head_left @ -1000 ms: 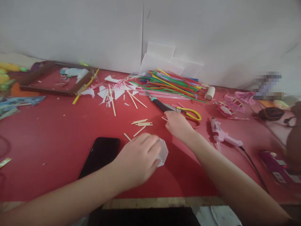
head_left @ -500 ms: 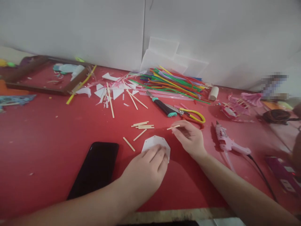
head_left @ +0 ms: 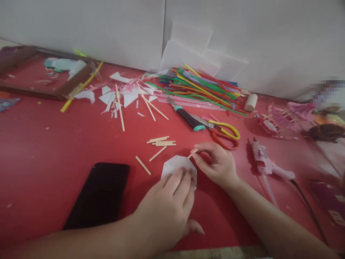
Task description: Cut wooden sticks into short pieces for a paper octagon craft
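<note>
A white, many-sided piece of card or foam board (head_left: 172, 163) lies on the red table, with small marks or holes along its rim. My left hand (head_left: 172, 198) rests over its near part, fingers stretched out and thumb apart, covering much of it. Between thumb and fingertips my right hand (head_left: 217, 163) pinches a short wooden stick (head_left: 192, 154). The stick is tilted, its lower end at the piece's upper right edge; whether it touches cannot be made out. Several short wooden sticks (head_left: 164, 143) lie beyond the piece, and one loose stick (head_left: 143, 165) lies to its left.
A black phone (head_left: 98, 194) lies left of my hands. Beyond them are a utility knife (head_left: 188, 118), scissors (head_left: 226, 131), paper scraps (head_left: 106, 97) and colourful pipe cleaners (head_left: 199, 88). A pink glue gun (head_left: 265, 160) with a cord lies at right, a brown frame (head_left: 32, 91) far left.
My right hand has brought the short stick left and down to the white piece's edge, tilting it. My left thumb now shows, spread outward. The camera view has shifted somewhat.
</note>
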`<state>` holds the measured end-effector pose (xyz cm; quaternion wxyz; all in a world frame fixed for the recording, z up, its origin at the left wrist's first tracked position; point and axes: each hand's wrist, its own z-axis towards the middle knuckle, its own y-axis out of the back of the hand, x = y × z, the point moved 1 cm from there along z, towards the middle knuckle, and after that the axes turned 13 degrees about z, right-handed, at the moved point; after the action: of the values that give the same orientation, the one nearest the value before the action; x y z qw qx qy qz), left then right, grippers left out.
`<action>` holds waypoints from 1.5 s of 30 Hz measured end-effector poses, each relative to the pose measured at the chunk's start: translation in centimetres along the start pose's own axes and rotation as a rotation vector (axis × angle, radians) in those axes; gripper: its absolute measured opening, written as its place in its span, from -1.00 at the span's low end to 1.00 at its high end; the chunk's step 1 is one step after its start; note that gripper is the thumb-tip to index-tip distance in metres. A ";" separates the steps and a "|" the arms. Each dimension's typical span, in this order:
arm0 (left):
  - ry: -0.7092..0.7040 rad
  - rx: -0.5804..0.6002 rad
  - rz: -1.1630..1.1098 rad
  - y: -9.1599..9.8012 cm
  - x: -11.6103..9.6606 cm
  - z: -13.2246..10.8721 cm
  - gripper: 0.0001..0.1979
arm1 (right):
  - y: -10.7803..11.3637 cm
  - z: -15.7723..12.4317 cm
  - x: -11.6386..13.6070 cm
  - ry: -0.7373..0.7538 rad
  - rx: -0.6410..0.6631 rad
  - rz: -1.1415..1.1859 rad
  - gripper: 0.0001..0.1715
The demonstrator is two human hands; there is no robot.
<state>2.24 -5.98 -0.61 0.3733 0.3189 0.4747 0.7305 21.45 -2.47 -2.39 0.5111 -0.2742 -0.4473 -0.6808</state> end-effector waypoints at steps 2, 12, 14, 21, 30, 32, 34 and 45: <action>0.007 0.004 -0.026 0.1 0.1 0.1 -0.29 | 0.0 0.2 0.2 0.044 0.021 -0.036 -0.70; 0.021 0.004 -0.033 0.1 0.1 0.4 -0.33 | -0.1 0.5 0.8 0.160 0.075 -0.104 -0.70; 0.024 -0.008 -0.028 0.1 0.1 0.4 -0.33 | -0.1 0.5 0.9 0.188 0.080 -0.103 -0.69; 0.029 -0.019 -0.016 0.1 0.1 0.5 -0.34 | -0.3 0.7 1.0 0.228 0.096 -0.099 -0.67; 0.035 -0.037 -0.023 0.0 0.0 0.5 -0.33 | -0.5 0.5 0.7 0.250 0.099 -0.099 -0.67; 0.034 -0.042 -0.021 0.0 0.1 0.5 -0.33 | -0.5 0.5 0.6 0.245 0.098 -0.103 -0.66; 0.035 -0.047 -0.018 0.0 0.1 0.6 -0.33 | -0.5 0.5 0.6 0.245 0.108 -0.100 -0.65; -0.004 -0.005 -0.019 -0.1 0.2 0.4 -0.36 | 0.5 2.3 2.3 -0.253 -0.232 0.427 -0.77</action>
<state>2.56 -5.62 -0.58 0.3819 0.3148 0.4752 0.7275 21.02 -1.46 0.75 0.5480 -0.5020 -0.3587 -0.5648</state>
